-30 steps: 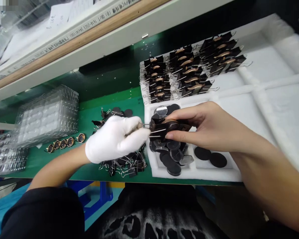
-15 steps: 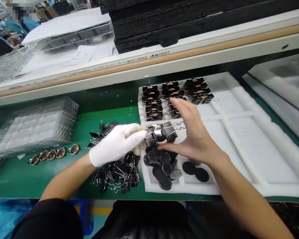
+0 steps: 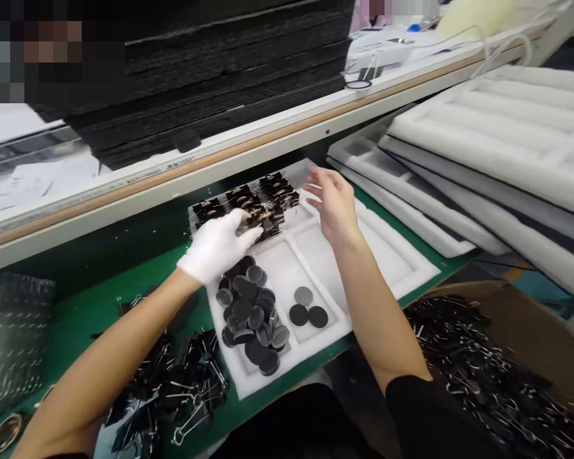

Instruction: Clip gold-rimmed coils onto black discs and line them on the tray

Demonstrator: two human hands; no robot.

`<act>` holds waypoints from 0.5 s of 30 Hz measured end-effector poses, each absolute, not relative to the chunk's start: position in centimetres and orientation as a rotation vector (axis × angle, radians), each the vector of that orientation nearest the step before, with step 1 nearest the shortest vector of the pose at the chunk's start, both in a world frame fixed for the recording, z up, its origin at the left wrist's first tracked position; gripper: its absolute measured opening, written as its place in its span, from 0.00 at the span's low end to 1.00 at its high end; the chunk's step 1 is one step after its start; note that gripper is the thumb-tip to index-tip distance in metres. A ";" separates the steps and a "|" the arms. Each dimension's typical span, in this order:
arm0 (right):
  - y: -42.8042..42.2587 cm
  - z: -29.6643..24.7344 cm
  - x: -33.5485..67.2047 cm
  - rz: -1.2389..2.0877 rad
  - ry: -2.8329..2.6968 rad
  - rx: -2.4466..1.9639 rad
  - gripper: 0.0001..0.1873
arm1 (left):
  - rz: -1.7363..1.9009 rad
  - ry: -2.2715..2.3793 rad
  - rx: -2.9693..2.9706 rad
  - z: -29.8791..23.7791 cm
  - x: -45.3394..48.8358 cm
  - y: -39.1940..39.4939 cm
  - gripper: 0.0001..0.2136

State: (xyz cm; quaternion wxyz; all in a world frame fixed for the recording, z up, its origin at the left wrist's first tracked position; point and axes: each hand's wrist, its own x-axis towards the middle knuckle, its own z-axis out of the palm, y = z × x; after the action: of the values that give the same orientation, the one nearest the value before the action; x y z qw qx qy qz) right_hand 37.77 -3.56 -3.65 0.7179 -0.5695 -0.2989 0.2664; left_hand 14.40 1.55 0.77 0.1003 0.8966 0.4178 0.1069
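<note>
My left hand (image 3: 217, 247), in a white glove, is closed on a clipped assembly (image 3: 257, 221) of black binder clips and a copper-coloured part. It holds it over the far rows of clipped assemblies (image 3: 242, 201) in the white foam tray (image 3: 387, 271). My bare right hand (image 3: 332, 201) hovers just right of those rows with its fingers spread and nothing in them. A heap of black discs (image 3: 251, 319) fills the tray's near left compartment, and two more discs (image 3: 309, 309) lie in the compartment beside it.
Loose black binder clips (image 3: 172, 389) lie on the green mat at the near left. A cardboard box (image 3: 497, 376) of clips stands low on the right. Stacked white foam trays (image 3: 483, 146) lie to the right. Black foam sheets (image 3: 210, 76) are piled on the shelf above.
My left hand has carried the clipped assembly away from me to the far rows of the tray. My right hand let go of it and spread. The view swung right.
</note>
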 end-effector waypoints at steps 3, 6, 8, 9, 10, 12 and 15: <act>-2.2 -5.5 40.7 0.442 -0.376 -1.390 0.13 | 0.326 1.257 2.706 -0.9 20.2 3.7 0.20; -1.5 -7.2 41.9 0.450 -0.411 -1.482 0.12 | 0.159 1.268 2.800 -2.2 24.4 4.8 0.21; -1.4 -8.0 42.0 0.490 -0.476 -1.551 0.12 | 0.057 1.266 2.851 -2.7 25.8 4.9 0.20; -1.3 -8.3 41.9 0.515 -0.517 -1.590 0.12 | 0.028 1.270 2.874 -2.9 26.1 4.8 0.20; -1.2 -8.4 41.8 0.538 -0.560 -1.630 0.12 | 0.007 1.284 2.897 -3.0 26.3 4.6 0.20; -1.1 -8.5 41.5 0.572 -0.646 -1.711 0.11 | -0.041 1.330 2.948 -2.9 26.6 4.1 0.21; -1.2 -7.7 40.8 0.595 -0.774 -1.810 0.11 | -0.147 1.356 3.023 -2.1 27.3 3.4 0.22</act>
State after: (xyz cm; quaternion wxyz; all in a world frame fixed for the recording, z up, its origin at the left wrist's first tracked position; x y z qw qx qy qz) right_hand 40.76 -1.22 -7.68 0.5162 -0.7538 -0.3225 0.2477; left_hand 27.33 3.41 -2.11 -0.0874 0.9080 0.4074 -0.0441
